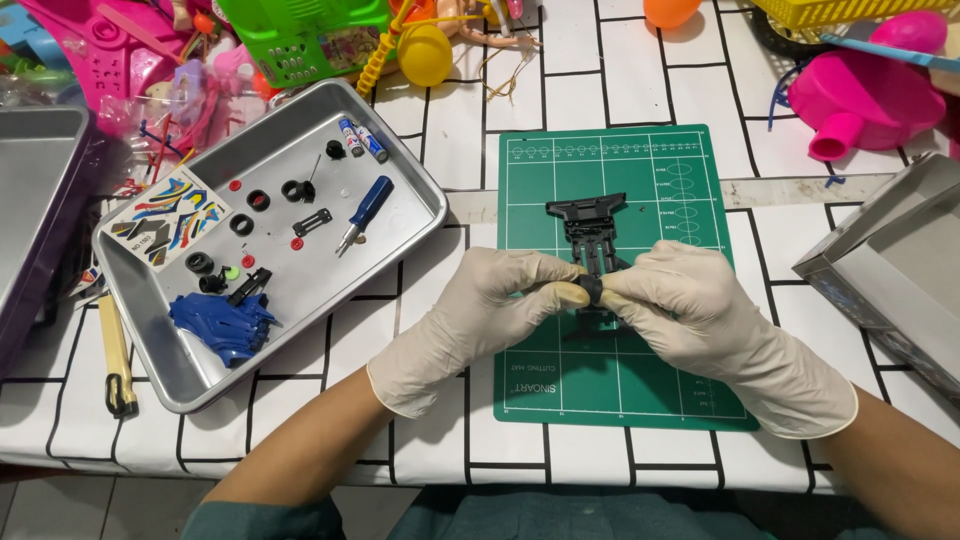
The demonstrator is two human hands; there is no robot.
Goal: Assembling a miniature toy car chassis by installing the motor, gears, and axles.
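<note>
Both gloved hands meet over the green cutting mat (610,380). The left hand (480,310) and right hand (700,310) have their fingers (572,293) closed on a small black tyre (590,289), pinched between the fingertips of both. Just beyond the fingers lies the black toy car chassis (592,228), partly hidden under them. It looks like the tyre is being worked or seated by hand; that calls for a firm, even squeeze. Left of the fingers, well apart, sits a metal tray (400,170) with a blue screwdriver (366,212), a blue body shell (225,322) and a sticker sheet (168,217). Nothing crowds the tabletop (450,440) between.
</note>
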